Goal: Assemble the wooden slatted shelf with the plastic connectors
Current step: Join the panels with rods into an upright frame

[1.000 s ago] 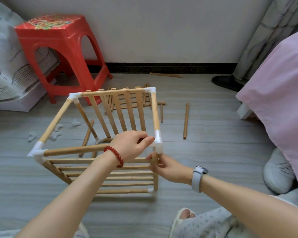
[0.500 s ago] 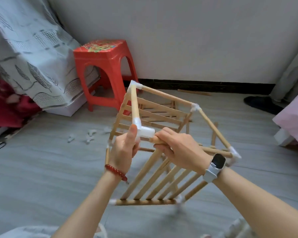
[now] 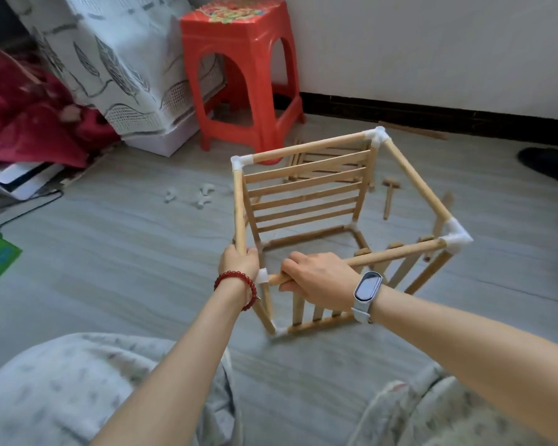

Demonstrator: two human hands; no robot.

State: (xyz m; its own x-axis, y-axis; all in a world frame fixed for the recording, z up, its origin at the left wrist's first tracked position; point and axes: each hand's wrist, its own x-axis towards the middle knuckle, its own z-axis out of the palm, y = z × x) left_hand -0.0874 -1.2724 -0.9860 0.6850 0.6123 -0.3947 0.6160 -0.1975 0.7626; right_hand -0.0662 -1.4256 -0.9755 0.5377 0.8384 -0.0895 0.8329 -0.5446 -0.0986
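The left hand [image 3: 239, 262] hides the near corner connector [image 3: 262, 276] (mostly, it seems).

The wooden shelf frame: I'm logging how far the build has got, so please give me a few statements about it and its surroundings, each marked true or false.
1. The left hand grips a wooden rod of the shelf frame. True.
2. The right hand lies flat on the floor. False: it is curled round the near top rod.
3. A white plastic connector joins the rods at the top right corner. True.
4. The red stool stands inside the frame. False: it stands behind the frame, near the wall.
5. Loose white connectors lie on the floor left of the frame. True.
6. The watch is on the left wrist. False: it is on the right wrist.
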